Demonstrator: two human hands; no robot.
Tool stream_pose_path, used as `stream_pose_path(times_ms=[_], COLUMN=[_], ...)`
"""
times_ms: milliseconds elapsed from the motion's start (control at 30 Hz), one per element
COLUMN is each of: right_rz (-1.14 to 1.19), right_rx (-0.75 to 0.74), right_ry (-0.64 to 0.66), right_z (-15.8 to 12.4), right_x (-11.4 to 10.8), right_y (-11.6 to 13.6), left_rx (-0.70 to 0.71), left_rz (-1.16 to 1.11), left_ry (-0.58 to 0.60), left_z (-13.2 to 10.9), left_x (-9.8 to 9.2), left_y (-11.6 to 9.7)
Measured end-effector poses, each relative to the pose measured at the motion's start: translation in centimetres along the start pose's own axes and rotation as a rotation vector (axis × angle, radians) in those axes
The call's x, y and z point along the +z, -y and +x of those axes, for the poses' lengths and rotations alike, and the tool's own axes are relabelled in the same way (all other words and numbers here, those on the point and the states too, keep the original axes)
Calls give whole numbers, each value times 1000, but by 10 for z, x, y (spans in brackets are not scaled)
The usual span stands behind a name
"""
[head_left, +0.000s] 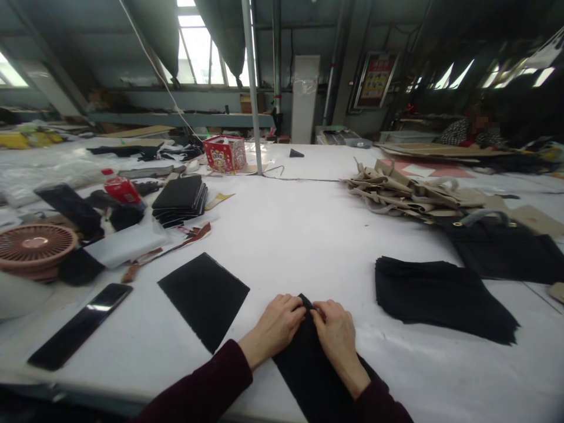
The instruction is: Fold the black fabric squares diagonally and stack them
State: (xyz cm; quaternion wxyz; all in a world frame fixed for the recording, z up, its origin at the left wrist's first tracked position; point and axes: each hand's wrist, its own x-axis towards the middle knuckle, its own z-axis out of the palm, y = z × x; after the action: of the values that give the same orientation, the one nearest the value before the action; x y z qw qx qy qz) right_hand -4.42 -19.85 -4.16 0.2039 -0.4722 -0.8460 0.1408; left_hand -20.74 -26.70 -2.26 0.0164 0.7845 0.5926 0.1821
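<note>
A piece of black fabric (pixel 315 376) lies on the white table in front of me, running toward the near edge. Both hands work at its far end. My left hand (pixel 282 320) has its fingers curled closed on the fabric's upper left edge. Just beside it, my right hand (pixel 335 329) pinches the same end, thumb and forefinger together. Left of my hands a flat black panel (pixel 205 299) rests on the tabletop. To the right lies a stack of black fabric pieces (pixel 440 299). The part of the cloth beneath my right wrist is hidden.
A phone (pixel 81 326), a pink fan (pixel 35 247), a red bottle (pixel 123 191) and a stack of black pieces (pixel 180 197) sit left. Beige fabric parts (pixel 409 191) and a black bag piece (pixel 506 247) lie right. A pole (pixel 252 88) rises beyond, near a red box (pixel 224 154). A person sits far right.
</note>
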Motion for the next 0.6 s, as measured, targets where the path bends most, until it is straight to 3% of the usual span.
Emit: stream_pose_path(times_ms=[267, 600], right_rz=[66, 63], right_rx=[-247, -336], right_ry=[-279, -285], right_z=[-8, -10], right_x=[15, 15], right_y=[-9, -5], left_rx=[-66, -65], left_rz=[26, -17], left_ry=[-45, -119], left_z=[4, 4], left_x=[3, 13], left_y=[-1, 6])
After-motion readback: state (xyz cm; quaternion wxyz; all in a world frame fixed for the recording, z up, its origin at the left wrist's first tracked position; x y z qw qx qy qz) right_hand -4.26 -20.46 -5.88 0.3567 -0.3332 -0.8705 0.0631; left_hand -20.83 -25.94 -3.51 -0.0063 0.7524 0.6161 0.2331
